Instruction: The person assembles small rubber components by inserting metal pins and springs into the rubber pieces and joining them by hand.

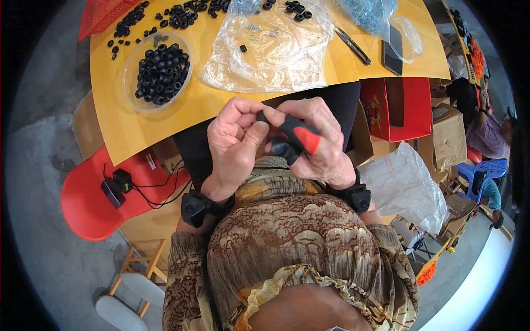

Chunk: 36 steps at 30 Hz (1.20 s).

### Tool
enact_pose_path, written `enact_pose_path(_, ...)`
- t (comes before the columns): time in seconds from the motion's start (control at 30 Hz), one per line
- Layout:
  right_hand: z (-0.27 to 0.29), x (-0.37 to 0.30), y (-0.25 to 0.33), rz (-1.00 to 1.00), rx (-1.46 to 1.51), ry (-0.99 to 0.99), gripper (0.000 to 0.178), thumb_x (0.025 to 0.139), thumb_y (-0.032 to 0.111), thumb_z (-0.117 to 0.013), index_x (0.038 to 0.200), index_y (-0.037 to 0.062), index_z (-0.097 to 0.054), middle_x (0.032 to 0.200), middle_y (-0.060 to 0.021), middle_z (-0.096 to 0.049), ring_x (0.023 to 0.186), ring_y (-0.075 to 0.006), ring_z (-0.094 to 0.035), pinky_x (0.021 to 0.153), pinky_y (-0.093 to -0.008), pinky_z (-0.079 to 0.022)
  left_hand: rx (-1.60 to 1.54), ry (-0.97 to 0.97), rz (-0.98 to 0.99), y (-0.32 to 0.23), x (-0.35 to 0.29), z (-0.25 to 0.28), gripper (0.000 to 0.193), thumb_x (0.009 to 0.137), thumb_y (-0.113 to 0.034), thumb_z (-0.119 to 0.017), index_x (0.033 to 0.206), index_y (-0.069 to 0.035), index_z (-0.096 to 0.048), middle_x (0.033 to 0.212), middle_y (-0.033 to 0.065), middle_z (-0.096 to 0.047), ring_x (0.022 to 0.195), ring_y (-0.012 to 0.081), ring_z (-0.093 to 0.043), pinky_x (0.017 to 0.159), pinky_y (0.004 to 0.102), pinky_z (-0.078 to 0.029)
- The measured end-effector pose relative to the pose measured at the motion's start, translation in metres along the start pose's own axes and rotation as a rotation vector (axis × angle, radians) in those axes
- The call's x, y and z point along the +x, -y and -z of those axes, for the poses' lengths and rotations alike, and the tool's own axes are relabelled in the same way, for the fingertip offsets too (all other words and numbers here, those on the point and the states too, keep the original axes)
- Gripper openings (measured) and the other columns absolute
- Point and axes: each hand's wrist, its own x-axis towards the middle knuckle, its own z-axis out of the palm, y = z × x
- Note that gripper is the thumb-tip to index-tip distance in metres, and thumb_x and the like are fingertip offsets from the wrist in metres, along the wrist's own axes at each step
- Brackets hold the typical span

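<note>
Close in front of my body, both hands meet just below the table's near edge. My left hand [234, 138] is closed, thumb and forefinger pinching a small black part [261, 116] that is mostly hidden. My right hand [320, 135] is curled beside it, its fingertips close to the same part. Around the right fingers shows a black-and-red piece [298, 135]; whether it is a tool handle or a finger cover I cannot tell. On the yellow table [107, 118] ahead, a clear round tub [128, 91] holds many black rubber-like caps [160, 71].
Loose black caps [182, 17] lie behind the tub, near a red basket [105, 22]. A clear plastic bag [265, 60] is spread mid-table. Black thread snips [353, 46] and a phone [392, 52] lie at right. Red chair [83, 193] at left; red box [411, 110] below the table.
</note>
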Motion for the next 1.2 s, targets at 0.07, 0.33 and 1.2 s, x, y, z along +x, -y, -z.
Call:
enact_pose_path(0.07,0.001,0.0,-0.001,0.031,-0.046,0.118,0.043,0.058,0.008,-0.065,0.1,0.0003,-0.06,0.093,-0.0113,-0.055,0.076,-0.0243,-0.056,0.064,-0.0338,-0.041,0.008,-0.022,0.003,0.001,0.001,0.004,0.013,0.086,-0.004,-0.053,0.096,0.002,-0.048,0.087,0.0094,-0.061,0.073,0.0084,-0.059,0.056,0.0173,-0.046)
enact_pose_path(0.33,-0.001,-0.003,-0.006,-0.027,-0.014,0.146,0.048,0.065,0.02,-0.074,0.107,0.0018,-0.06,0.094,-0.0102,-0.055,0.079,-0.0216,-0.053,0.067,-0.0296,-0.044,0.093,-0.025,-0.091,0.001,0.005,0.007,0.012,0.085,-0.006,-0.055,0.093,0.003,-0.051,0.085,0.0079,-0.062,0.074,0.0089,-0.058,0.065,0.0198,-0.047)
enact_pose_path(1.2,0.028,0.048,-0.156,-0.428,-0.42,0.012,0.017,0.072,0.009,-0.061,0.085,-0.0029,-0.06,0.085,-0.0191,-0.059,0.069,-0.0366,-0.056,0.059,-0.0384,-0.044,-0.114,-0.032,-0.037,0.014,-0.002,0.019,0.028,0.084,-0.029,-0.058,0.088,-0.003,-0.048,0.068,0.0023,-0.048,0.058,0.0109,-0.045,0.056,0.0255,-0.036)
